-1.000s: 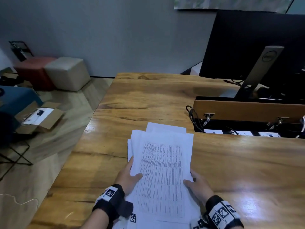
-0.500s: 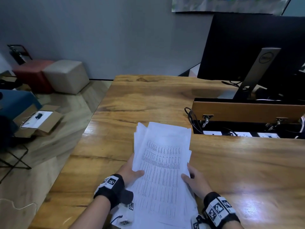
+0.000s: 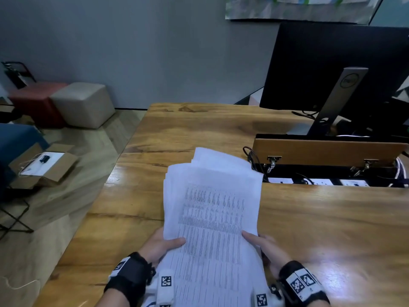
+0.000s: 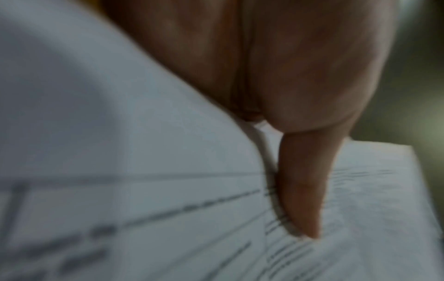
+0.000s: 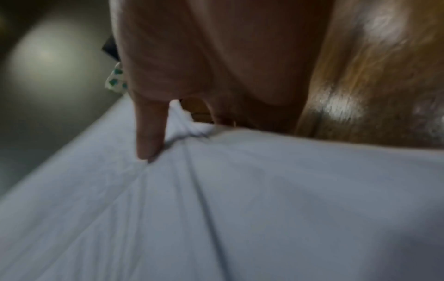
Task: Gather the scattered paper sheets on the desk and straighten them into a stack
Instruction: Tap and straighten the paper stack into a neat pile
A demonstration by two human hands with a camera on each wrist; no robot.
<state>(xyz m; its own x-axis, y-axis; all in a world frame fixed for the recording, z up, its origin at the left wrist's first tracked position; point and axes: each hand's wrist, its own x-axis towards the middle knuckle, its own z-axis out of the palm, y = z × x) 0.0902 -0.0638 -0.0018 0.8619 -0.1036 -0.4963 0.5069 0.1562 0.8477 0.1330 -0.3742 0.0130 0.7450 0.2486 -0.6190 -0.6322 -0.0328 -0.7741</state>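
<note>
All the paper sheets [image 3: 210, 218] were gathered, pinched at either side by my left hand [image 3: 161, 244] and right hand [image 3: 265, 247]; their far edges stayed fanned, needing squaring.

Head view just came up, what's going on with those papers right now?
A person holds a bundle of paper sheets with both hands, tilted up off the wooden desk. The left hand grips the left edge, the right hand the right edge, thumbs on the printed top page. The sheets are gathered but not squared: the far edges fan out unevenly. No loose sheets show elsewhere on the desk.
</note>
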